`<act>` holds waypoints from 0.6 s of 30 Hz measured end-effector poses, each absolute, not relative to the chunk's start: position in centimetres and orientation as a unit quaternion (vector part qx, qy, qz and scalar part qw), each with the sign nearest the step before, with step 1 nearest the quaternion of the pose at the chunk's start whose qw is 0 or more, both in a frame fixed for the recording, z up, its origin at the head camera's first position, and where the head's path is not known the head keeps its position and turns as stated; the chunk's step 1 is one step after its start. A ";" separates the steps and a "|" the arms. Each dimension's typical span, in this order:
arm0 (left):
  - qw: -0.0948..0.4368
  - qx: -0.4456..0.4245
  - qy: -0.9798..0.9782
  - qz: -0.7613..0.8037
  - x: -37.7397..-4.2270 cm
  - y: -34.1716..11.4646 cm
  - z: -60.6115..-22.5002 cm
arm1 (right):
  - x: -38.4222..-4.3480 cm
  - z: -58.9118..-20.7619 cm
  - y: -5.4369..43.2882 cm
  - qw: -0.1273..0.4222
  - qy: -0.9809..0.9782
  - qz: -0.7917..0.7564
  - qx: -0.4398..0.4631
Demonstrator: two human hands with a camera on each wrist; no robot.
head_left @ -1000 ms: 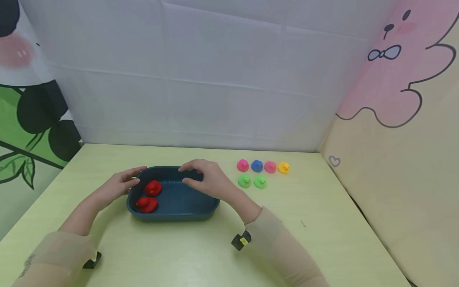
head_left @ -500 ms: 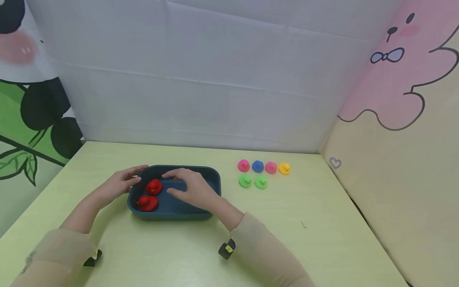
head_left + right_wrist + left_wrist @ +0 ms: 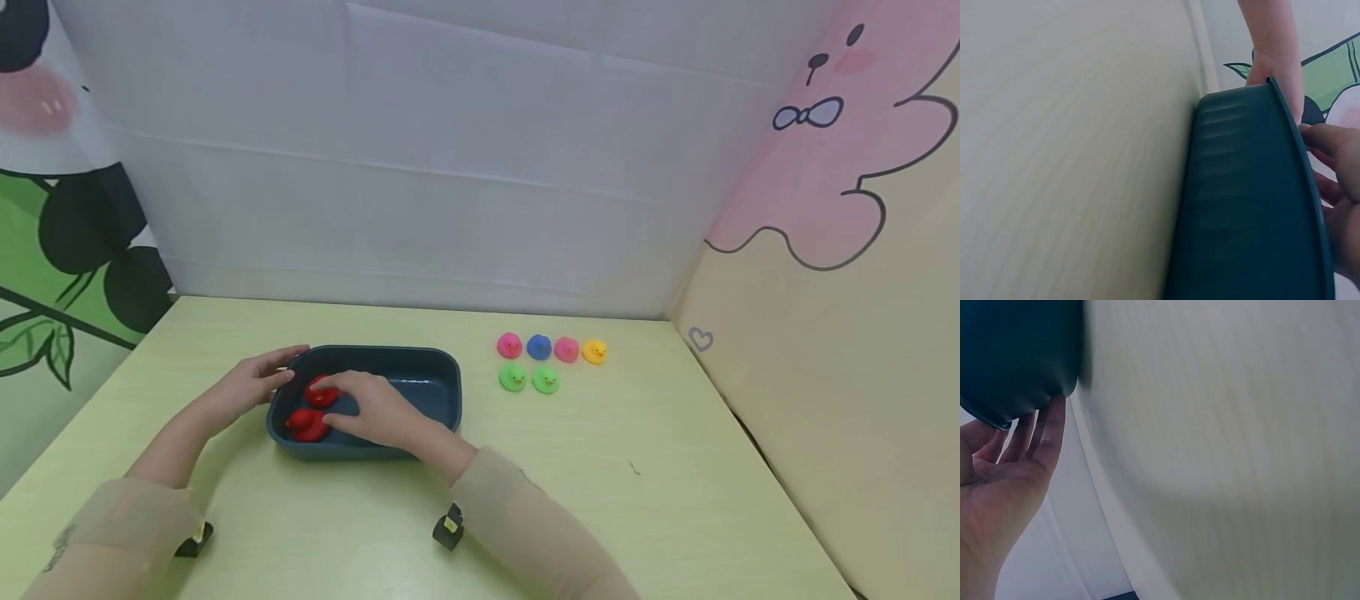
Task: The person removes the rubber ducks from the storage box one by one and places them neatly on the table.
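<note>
A dark blue-green tray [image 3: 405, 450] stands on the table, with two red rubber ducks inside its left end: a back red duck [image 3: 317, 398] and a front red duck [image 3: 306, 425]. My left hand [image 3: 243, 390] touches the tray's left end; its fairly straight fingers [image 3: 1052, 425] rest against the outer wall. Inside the tray area, my right hand [image 3: 375, 410] is over the ducks, thumb and fingers apart. Its fingers partly cover the back duck, while the thumb is beside the front one; contact is unclear. In the right wrist view, the tray wall hides the ducks.
Right of the tray, small rubber ducks sit in two rows: a magenta duck [image 3: 509, 345], a blue duck [image 3: 539, 347], a pink duck [image 3: 566, 349] and a yellow duck [image 3: 595, 351] behind two green ducks [image 3: 513, 376]. A white backdrop [image 3: 420, 225] rises behind the table.
My right hand has moved left and down across the tray to the red ducks. My left hand stays at the tray's left end. The ducks and tray keep their places.
</note>
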State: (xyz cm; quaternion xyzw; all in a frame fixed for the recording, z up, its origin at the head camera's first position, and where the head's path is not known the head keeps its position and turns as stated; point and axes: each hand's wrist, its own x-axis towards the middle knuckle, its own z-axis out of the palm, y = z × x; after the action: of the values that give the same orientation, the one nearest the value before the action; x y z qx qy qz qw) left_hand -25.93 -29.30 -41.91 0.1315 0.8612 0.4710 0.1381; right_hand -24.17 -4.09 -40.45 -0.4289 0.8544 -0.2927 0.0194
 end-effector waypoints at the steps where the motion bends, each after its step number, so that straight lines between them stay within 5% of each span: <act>1: 0.138 0.132 0.861 0.471 -26.0 -29.3 -42.0 | -24.2 -40.6 -4.3 0.024 0.857 -0.284 -0.429; 18: 0.132 0.140 0.863 0.468 -26.0 -29.3 -42.0 | -25.4 -41.8 -6.4 0.069 0.863 -0.200 -0.458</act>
State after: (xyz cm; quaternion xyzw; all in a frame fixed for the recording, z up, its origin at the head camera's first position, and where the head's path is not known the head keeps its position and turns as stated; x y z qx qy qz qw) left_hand -26.03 -29.34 -42.00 0.1398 0.8625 0.4680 0.1324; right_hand -25.38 -6.41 -41.80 -0.4583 0.8632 -0.2004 0.0687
